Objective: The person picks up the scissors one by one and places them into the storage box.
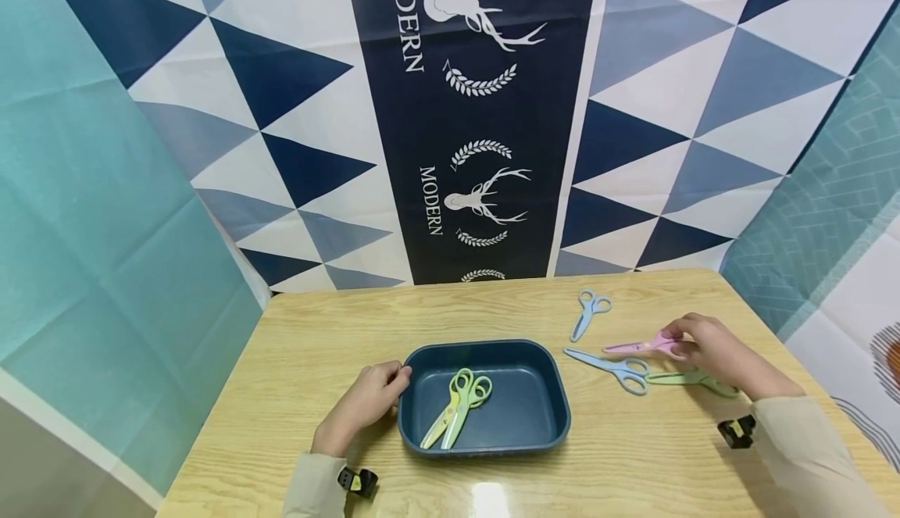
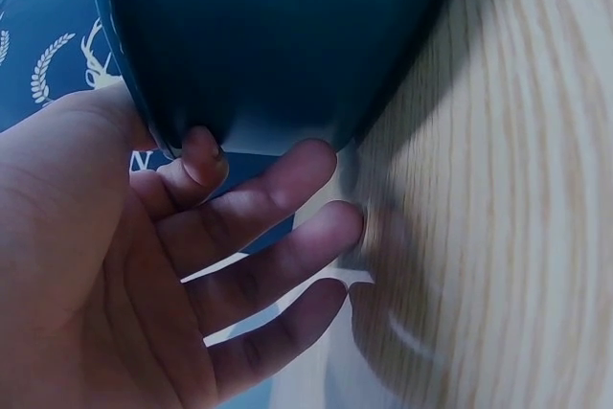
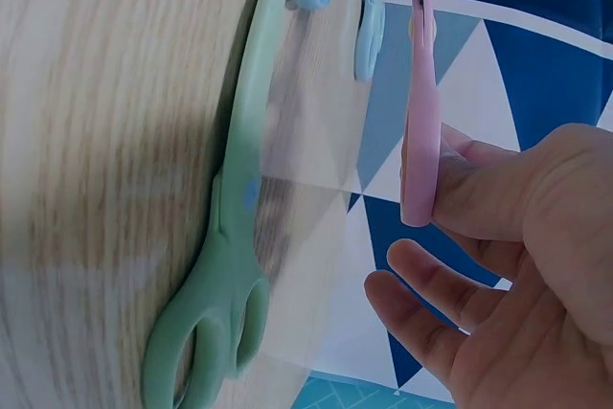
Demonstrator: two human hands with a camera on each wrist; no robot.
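Observation:
At the left end of a dark blue plastic tray (image 1: 520, 393), my left hand (image 1: 369, 397) pinches the rim between thumb and index finger. The other fingers spread beside the wall in the left wrist view. Inside the tray lie yellow scissors (image 1: 441, 424) and green scissors (image 1: 460, 412), partly overlapping. My right hand (image 1: 710, 346) holds pink scissors (image 1: 633, 347) by the handle, blades pointing left. The right wrist view shows the pink scissors (image 3: 421, 141) raised off the table. Below that hand lie another pair of green scissors (image 3: 239, 189) and large blue scissors (image 1: 612, 366).
Smaller blue scissors (image 1: 587, 315) lie farther back on the wooden table (image 1: 337, 323). A patterned cloth (image 1: 485, 112) hangs behind the table's back edge, with teal cloth (image 1: 105, 229) on the left side.

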